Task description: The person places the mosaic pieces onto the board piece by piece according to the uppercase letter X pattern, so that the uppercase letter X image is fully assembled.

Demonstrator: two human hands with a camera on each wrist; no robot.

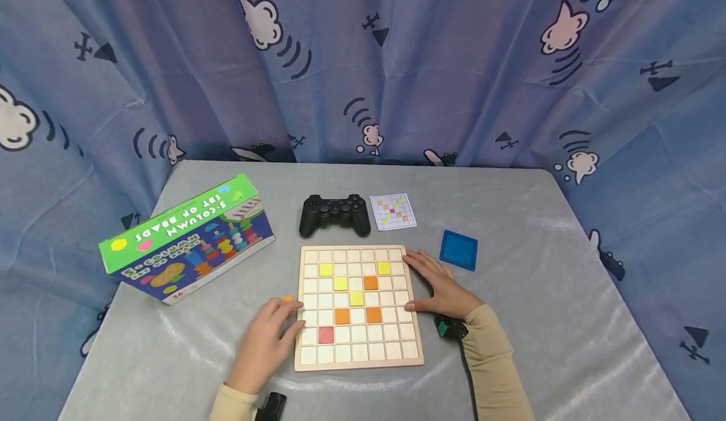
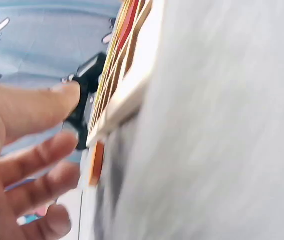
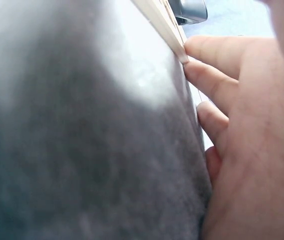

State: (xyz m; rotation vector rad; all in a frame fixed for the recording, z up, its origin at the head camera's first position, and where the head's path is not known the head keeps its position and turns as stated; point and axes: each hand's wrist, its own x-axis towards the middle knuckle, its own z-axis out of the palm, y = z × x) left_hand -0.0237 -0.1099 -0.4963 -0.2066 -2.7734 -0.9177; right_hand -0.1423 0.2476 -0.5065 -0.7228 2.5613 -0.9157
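Note:
A square wooden grid board (image 1: 358, 367) lies on the grey cloth, its cells mostly cream. Several yellow tiles (image 1: 356, 298), three orange tiles (image 1: 342, 316) and one red tile (image 1: 326, 334) sit in it. At the board's left edge is my left hand (image 1: 262, 345), thumb and fingers apart, fingertips right at the rim. Beside that rim lies a loose orange tile (image 2: 96, 163), partly hidden by the fingers in the head view. My right hand (image 1: 445, 288) touches the right edge with extended fingers; in the right wrist view the fingertips (image 3: 196, 47) meet the wooden side.
Behind the board are a black game controller (image 1: 334, 215) and a small printed pattern card (image 1: 393, 212). A blue tray (image 1: 459, 250) lies to the right. A green and blue toy box (image 1: 190, 238) stands at the left. A patterned curtain (image 1: 363, 62) hangs behind the table.

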